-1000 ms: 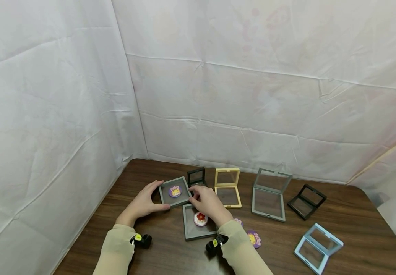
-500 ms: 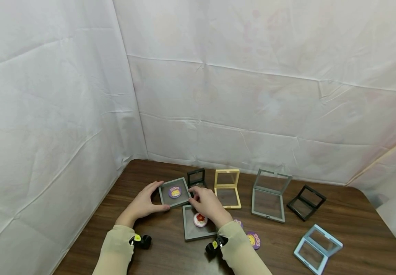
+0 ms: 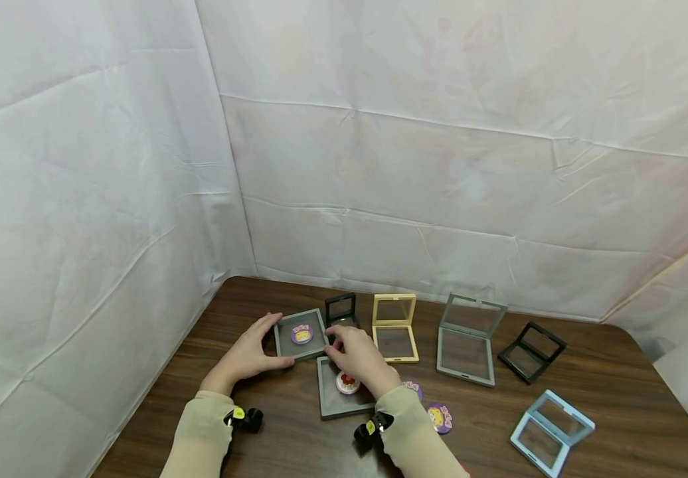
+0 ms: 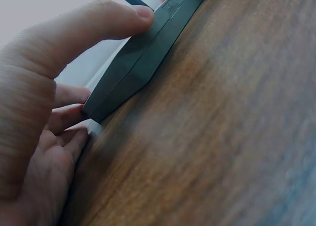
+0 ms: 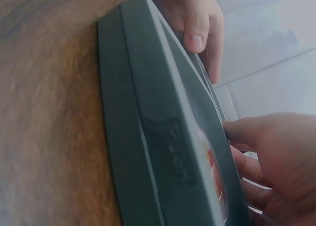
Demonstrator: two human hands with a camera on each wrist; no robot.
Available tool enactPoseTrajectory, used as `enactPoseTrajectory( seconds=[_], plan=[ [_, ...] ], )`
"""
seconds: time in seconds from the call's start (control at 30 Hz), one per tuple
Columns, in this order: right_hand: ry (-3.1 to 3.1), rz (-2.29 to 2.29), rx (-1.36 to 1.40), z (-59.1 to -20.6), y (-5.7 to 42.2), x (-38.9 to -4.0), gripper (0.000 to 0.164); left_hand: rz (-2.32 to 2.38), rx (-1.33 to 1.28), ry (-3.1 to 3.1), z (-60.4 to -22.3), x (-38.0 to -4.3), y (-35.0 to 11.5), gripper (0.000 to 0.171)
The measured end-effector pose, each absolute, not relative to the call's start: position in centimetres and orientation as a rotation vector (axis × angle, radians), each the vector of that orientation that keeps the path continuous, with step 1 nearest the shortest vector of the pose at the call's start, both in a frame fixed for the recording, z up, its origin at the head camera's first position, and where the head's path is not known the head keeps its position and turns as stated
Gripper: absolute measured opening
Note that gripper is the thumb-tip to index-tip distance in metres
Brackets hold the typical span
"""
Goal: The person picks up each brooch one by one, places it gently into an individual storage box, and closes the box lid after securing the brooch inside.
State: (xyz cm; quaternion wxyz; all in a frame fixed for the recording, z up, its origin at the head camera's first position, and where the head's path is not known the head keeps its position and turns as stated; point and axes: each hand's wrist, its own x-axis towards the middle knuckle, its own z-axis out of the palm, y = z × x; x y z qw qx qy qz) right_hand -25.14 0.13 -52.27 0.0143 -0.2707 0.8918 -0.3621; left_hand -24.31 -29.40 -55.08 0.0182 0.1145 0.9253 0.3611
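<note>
A closed grey display case (image 3: 285,345) with a purple cartoon badge (image 3: 301,334) behind its clear film lies on the table. My left hand (image 3: 248,353) grips its left side, thumb along the near edge and fingers at the far-left corner; the left wrist view shows that thumb on the case's side wall (image 4: 133,63). At the right edge my right hand (image 3: 360,357) holds it with curled fingers and thumb. Just below, partly under my right forearm, sits a second grey case (image 3: 331,403) with a red-flower badge (image 3: 347,383); the right wrist view shows its side (image 5: 163,137) close up.
Behind my hands stand a small black case (image 3: 341,305), a yellow case (image 3: 394,325) and a large grey case (image 3: 466,357), all open. Further right are another black case (image 3: 532,352) and a blue case (image 3: 550,431). Purple badges (image 3: 439,417) lie beside my right sleeve.
The case with the purple badge has shifted slightly left, and my right hand has moved left with it. More of the loose purple badges shows beside the right sleeve.
</note>
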Motion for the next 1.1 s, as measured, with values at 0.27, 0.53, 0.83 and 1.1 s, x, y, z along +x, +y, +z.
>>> enactPoseTrajectory(
  seconds=[0.27, 0.53, 0.83, 1.1],
  plan=[
    [2.828, -1.088, -0.853, -52.3, -0.2, -24.8, 0.031, 1.131, 0.335, 2.885, -55.0, -24.3, -29.4, 0.105],
    [2.843, -1.075, -0.872, -52.6, -0.4, -24.8, 0.031, 1.131, 0.349, 2.923, -54.9, -24.1, -29.3, 0.089],
    [2.845, -1.067, -0.898, -52.5, -0.5, -24.3, 0.031, 1.155, 0.327, 2.942, -55.4, -24.3, -29.6, 0.084],
    [2.848, -1.077, -0.911, -52.7, -0.6, -24.1, 0.031, 1.166, 0.300, 2.944, -55.3, -24.3, -29.5, 0.081]
  ],
)
